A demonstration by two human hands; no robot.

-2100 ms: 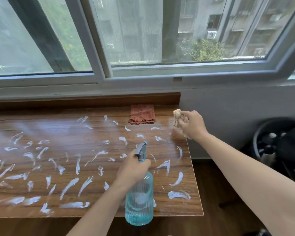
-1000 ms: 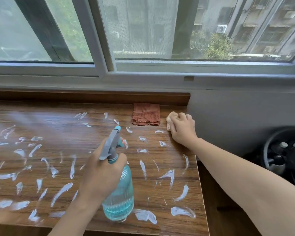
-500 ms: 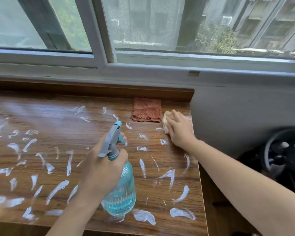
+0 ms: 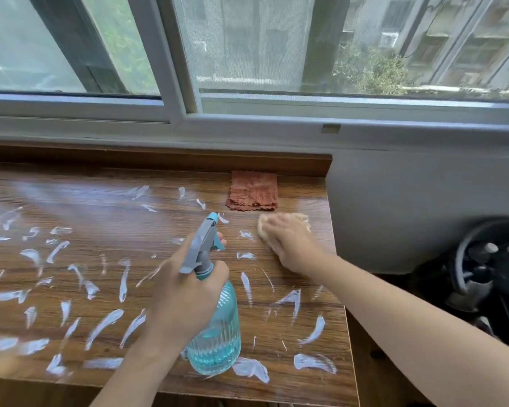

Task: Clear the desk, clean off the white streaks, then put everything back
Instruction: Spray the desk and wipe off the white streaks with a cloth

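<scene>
The wooden desk [image 4: 80,201] is covered in several white streaks [image 4: 103,323]. My left hand [image 4: 185,292] grips the neck of a blue spray bottle [image 4: 218,339], held just above the desk near its front edge, nozzle pointing away. My right hand [image 4: 288,239] presses a pale yellowish cloth [image 4: 301,220] flat on the desk near the far right corner; motion blur smears both. A folded rust-red cloth [image 4: 252,194] lies against the back rail, just beyond my right hand.
A window frame [image 4: 177,83] and sill run along the back of the desk. A grey wall [image 4: 409,207] borders the desk's right side. Dark round equipment [image 4: 488,274] sits on the floor to the right.
My right hand brought the pale cloth down onto the desk and has slid it sideways below the red cloth. The streaks nearest it are gone. My left hand lifted the bottle leftward, then held it.
</scene>
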